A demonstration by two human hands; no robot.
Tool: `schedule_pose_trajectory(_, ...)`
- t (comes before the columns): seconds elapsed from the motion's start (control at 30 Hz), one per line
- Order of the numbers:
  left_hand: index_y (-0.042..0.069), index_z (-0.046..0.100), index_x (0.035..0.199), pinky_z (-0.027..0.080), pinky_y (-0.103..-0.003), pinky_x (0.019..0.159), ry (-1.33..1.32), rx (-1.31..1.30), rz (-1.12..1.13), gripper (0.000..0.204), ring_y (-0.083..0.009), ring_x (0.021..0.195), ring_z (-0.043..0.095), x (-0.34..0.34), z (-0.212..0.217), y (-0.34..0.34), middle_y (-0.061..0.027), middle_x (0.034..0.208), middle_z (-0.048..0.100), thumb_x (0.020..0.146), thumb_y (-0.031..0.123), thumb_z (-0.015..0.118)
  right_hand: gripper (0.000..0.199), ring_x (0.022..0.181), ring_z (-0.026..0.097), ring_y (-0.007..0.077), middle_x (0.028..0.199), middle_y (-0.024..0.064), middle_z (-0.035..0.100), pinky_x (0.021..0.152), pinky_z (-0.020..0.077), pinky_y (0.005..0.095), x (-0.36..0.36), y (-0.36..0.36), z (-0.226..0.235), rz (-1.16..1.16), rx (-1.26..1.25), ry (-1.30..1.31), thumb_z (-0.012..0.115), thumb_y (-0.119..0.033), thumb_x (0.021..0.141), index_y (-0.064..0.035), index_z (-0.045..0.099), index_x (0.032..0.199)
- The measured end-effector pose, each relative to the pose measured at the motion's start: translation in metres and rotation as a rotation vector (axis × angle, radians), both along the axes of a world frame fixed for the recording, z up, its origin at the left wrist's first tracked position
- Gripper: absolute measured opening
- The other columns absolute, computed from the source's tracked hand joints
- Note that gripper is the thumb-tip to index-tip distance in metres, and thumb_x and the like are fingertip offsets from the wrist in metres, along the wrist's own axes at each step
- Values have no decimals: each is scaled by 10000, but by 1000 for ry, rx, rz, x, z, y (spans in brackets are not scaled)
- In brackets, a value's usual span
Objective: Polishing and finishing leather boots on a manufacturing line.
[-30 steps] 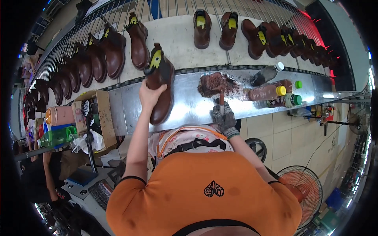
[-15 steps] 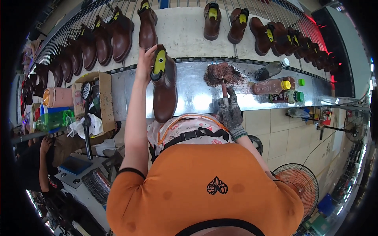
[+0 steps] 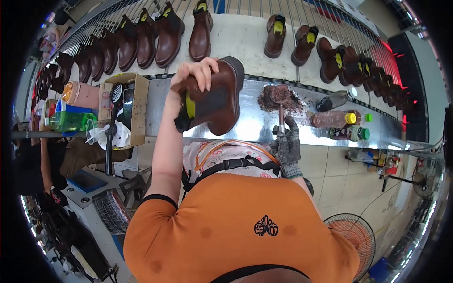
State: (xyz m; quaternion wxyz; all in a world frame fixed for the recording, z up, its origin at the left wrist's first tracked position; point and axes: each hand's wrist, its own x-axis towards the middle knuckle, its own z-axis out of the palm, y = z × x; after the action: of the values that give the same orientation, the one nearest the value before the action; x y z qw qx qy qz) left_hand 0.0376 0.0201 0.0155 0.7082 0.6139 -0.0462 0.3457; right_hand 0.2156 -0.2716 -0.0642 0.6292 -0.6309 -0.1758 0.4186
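My left hand, bare, grips a brown leather boot by its upper. The boot is tilted on its side above the metal bench, with its dark elastic side panel facing up and a yellow lining at the opening. My right hand, in a dirty grey knitted glove, is closed around a thin handled tool at the bench edge. The tool's far end reaches a dark brown crumbly clump on the metal; whether its head is a brush or a pad cannot be made out.
Behind the bench, brown boots stand in rows on a pale conveyor. Several bottles lie right of the clump. A cardboard box with a black hairbrush is at left. A fan stands lower right; another person is far left.
My left hand has turned the boot from toe-down onto its side and moved it slightly right. My right hand keeps its hold on the tool near the clump. The whole view has shifted a little.
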Motion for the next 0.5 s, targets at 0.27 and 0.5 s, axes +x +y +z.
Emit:
schedule_pose_trajectory(0.27, 66, 652, 566, 224, -405, 1016, -103, 174, -181, 516, -246, 892, 512, 2, 9, -17, -62, 612, 613, 837, 491, 539, 269, 603, 555, 88, 930, 80, 590, 491, 479, 221, 26, 2, 30, 137, 58, 109, 559, -35, 850, -38, 510, 1114)
schedule_pose_trajectory(0.5, 89, 674, 578, 185, -429, 1036, -30, 194, -245, 549, -229, 913, 495, 6, 12, -23, -42, 643, 637, 824, 560, 537, 374, 1033, 583, 224, 1109, 85, 612, 909, 437, 348, 34, 30, 147, 650, 74, -935, 616, -46, 762, -60, 581, 1135)
